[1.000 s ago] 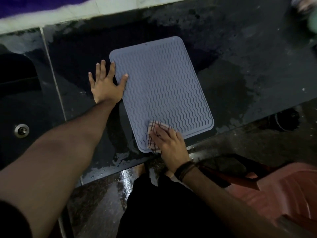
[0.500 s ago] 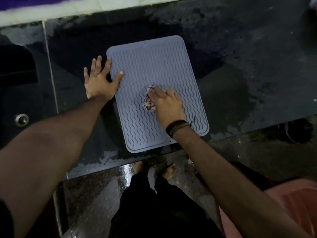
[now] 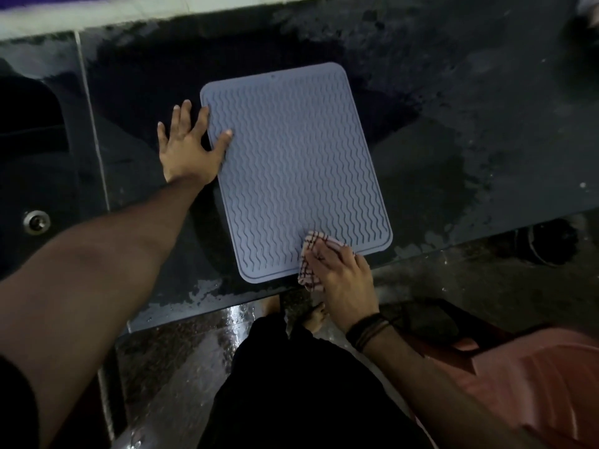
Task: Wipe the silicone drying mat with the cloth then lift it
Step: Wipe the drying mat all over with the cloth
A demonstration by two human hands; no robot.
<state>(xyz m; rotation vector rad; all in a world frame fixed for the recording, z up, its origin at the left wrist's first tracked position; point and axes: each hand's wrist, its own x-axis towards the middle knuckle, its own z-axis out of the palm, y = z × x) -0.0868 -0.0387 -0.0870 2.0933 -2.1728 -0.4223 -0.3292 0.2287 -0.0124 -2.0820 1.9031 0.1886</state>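
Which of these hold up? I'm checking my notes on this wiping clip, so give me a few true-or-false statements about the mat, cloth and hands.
1. The mat lies flat on the dark counter. True.
2. The right hand presses the cloth at the mat's far edge. False: the cloth is at the near edge, toward the right corner.
3. The left hand is spread open at the mat's left edge, thumb on the mat. True.
4. The cloth is plain blue. False: it is light with dark checked lines.
5. The left hand has lifted a corner of the mat. False: no corner is raised.
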